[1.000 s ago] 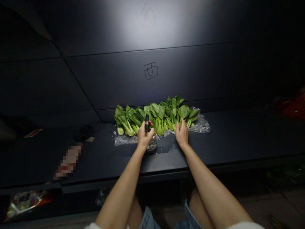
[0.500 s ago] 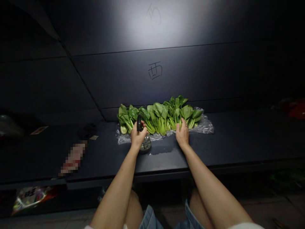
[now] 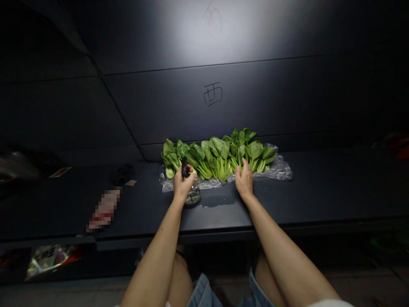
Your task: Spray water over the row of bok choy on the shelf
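Observation:
A row of bok choy, leaves toward the back panel, lies on crinkled clear plastic film on the dark shelf. My left hand is closed around the neck of a clear spray bottle with a black top. It is in front of the left part of the row, and the hand hides much of the bottle. My right hand is by the stems at the right part of the row, fingers stretched out and thumb apart, nothing held. Whether its fingertips touch the stems I cannot tell.
A wet patch marks the dark shelf between my forearms. Behind the greens rises a dark panel with a drawn character. Small cards and a blurred-out item lie left. A shiny packet sits below the shelf.
The view has swung slightly left. The spray bottle's black top has turned a little in my left hand, and both hands have shifted slightly left relative to the greens.

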`<state>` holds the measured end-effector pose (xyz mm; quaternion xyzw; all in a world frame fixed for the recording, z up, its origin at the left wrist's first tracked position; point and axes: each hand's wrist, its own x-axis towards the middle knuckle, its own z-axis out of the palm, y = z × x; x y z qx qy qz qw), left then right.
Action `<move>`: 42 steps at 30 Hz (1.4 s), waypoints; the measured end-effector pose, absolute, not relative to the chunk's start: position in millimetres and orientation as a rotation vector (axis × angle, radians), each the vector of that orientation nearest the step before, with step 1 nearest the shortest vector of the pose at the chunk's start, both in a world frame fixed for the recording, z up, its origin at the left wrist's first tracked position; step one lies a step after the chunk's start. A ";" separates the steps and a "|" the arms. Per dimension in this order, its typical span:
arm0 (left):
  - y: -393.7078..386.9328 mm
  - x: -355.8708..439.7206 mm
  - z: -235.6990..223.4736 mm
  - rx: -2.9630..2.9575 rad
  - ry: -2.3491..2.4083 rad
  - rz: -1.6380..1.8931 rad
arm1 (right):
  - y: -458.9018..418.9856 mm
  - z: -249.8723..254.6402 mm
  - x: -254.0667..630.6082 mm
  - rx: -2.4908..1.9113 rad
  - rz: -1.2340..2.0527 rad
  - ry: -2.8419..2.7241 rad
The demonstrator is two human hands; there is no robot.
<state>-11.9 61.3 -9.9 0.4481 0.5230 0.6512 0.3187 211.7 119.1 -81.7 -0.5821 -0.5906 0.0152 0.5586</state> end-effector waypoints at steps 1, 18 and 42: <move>60.4 -12.3 -9.6 1.179 1.375 1.709 | 119.1 -81.7 210.3 -1.372 0.038 -1.394; 47.5 -9.9 -2.2 1.370 1.336 1.402 | 119.6 -85.5 209.1 -1.362 0.014 -1.415; 57.2 -24.3 -12.3 1.292 1.302 1.645 | 118.4 -85.9 206.3 -1.372 0.026 -1.397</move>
